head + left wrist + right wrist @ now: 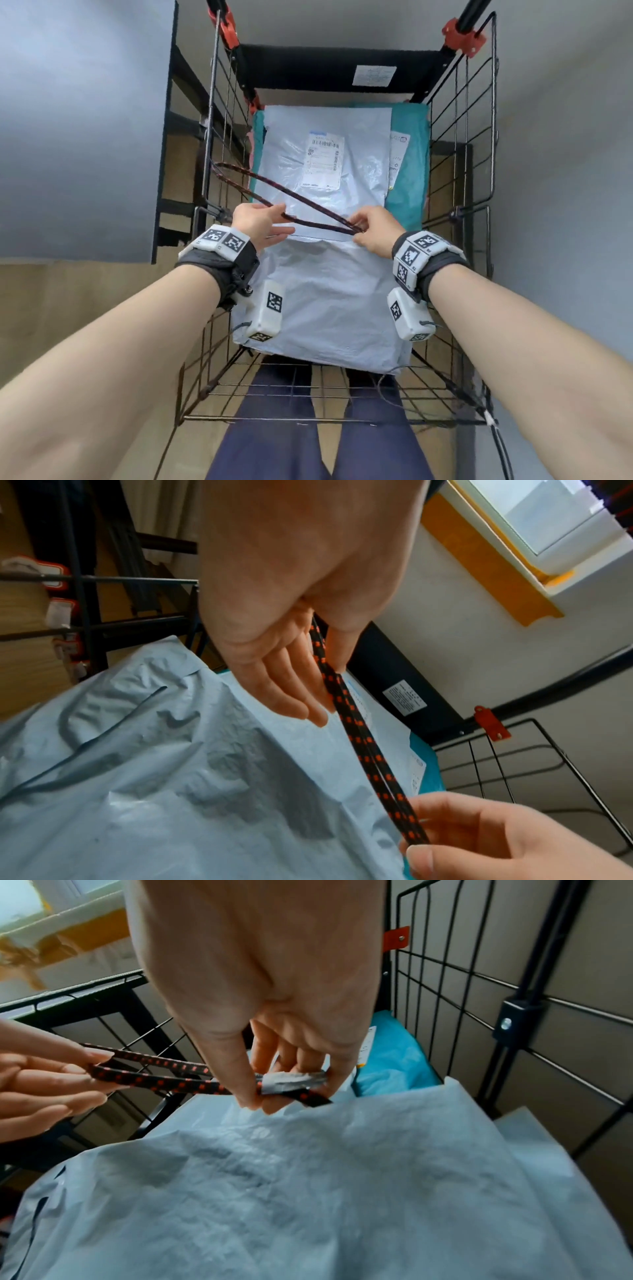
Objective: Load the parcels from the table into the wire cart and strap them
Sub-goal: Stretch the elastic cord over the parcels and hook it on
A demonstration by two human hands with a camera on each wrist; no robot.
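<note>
Strapping is the step in hand: the parcels already lie in the wire cart (pixel 460 144), a pale grey mailer (pixel 325 178) on top of a teal one (pixel 411 161) at the far end, and another grey mailer (pixel 329 301) nearer you. Your right hand (pixel 375 233) has its grip closed on the doubled end of the black-and-red bungee cord (pixel 274 190), thumb and fingers pinching it. Your left hand (pixel 258 221) holds the same cord a little to the left, pinched between thumb and forefinger while the other fingers lie straight. From there the cord runs as a long loop to the left wall of the cart, where it seems to be caught on the wire.

Next, I judge, you must draw that end across the parcels to the right wall and hook it there; expect the cord to stretch and pull back, so hold it firmly.

The right wrist view shows what the head view cannot: a silvery wrapped piece (pixel 291 1081) at the cord's end, between your fingers, perhaps its hook. The left wrist view shows the two strands lying side by side. Only the head view shows the cord's far anchor and both cart walls.
</note>
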